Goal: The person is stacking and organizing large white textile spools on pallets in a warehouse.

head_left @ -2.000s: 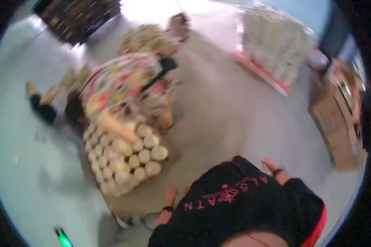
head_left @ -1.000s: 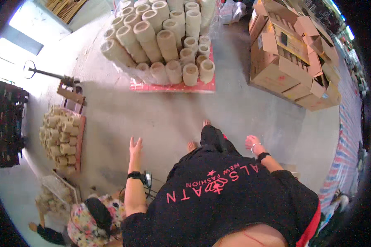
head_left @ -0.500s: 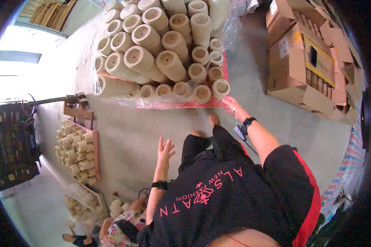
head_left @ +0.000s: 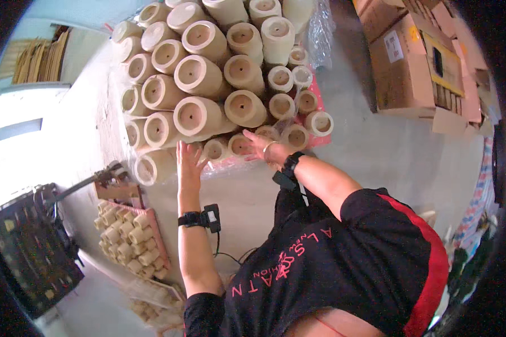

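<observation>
A tall stack of beige cylinders with recessed round ends, each with a small centre hole, stands in front of me. My left hand (head_left: 190,164) reaches to the stack's near side, fingers spread and holding nothing, just below a large cylinder (head_left: 181,124). To its right, my right hand (head_left: 257,147) is also open, its fingers stretched over the low front row beside a small cylinder (head_left: 216,150). Above that hand sits another large cylinder (head_left: 252,115). Whether the fingertips touch any cylinder, I cannot tell. Both wrists wear black straps with small devices.
A pink pallet sheet (head_left: 322,141) and clear plastic wrap (head_left: 320,33) edge the stack. Open cardboard boxes (head_left: 402,84) stand at the right, a dark phone-like object (head_left: 437,62) on top. Smaller beige cylinders (head_left: 130,238) and a dark rack (head_left: 31,255) are at the left.
Both hands have moved forward to the stack, the left one up from beside my body, the right one leftward from the corner cylinder. The stack appears closer now.
</observation>
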Demonstrator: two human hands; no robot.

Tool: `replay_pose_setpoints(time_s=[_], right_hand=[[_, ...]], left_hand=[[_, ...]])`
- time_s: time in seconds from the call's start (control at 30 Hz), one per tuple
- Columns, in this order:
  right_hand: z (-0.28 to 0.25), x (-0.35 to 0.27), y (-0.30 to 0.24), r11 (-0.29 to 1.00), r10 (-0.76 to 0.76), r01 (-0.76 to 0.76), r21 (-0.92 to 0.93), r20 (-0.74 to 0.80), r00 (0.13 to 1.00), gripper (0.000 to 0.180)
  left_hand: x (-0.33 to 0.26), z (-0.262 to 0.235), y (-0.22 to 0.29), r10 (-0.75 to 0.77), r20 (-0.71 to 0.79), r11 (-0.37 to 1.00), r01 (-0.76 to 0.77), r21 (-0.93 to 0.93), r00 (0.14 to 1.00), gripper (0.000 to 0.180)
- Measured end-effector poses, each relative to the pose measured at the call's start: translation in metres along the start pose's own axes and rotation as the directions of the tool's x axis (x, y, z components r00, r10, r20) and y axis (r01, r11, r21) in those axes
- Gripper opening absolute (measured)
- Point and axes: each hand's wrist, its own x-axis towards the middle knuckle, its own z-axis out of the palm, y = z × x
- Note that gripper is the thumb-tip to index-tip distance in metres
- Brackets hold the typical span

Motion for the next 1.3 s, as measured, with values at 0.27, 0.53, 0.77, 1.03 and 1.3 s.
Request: replay_pose_setpoints(time_s=[0.27, 0.53, 0.77, 1.03, 1.3], right_hand=[[0.046, 0.106, 0.020, 0.696, 0.248, -0.131, 0.706, -0.065, 0.967, 0.102], [0.102, 0.129, 0.012, 0.340, -0.048, 0.089, 0.936, -0.078, 0.996, 0.094], [0.092, 0.127, 0.027, 0.272, 0.028, 0.019, 0.962, -0.027, 0.999, 0.080], [0.104, 0.059, 0.072, 0.288, 0.032, -0.021, 0.957, 0.012, 0.999, 0.077], [0.140, -0.006, 0.051, 0.452, 0.056, -0.133, 0.882, 0.120, 0.991, 0.093]], left_hand=[[0.047, 0.032, 0.038, 0.098, -0.183, 0.874, 0.003, 0.487, 0.978, 0.081], [0.068, 0.016, 0.018, 0.574, 0.044, 0.439, -0.352, 0.826, 0.818, 0.067], [0.053, 0.029, 0.015, 0.569, -0.038, 0.455, -0.275, 0.847, 0.822, 0.068], [-0.031, 0.034, 0.008, 0.600, -0.115, 0.433, -0.201, 0.879, 0.791, 0.065], [-0.111, 0.076, 0.053, 0.628, -0.240, 0.506, -0.154, 0.849, 0.741, 0.063]])
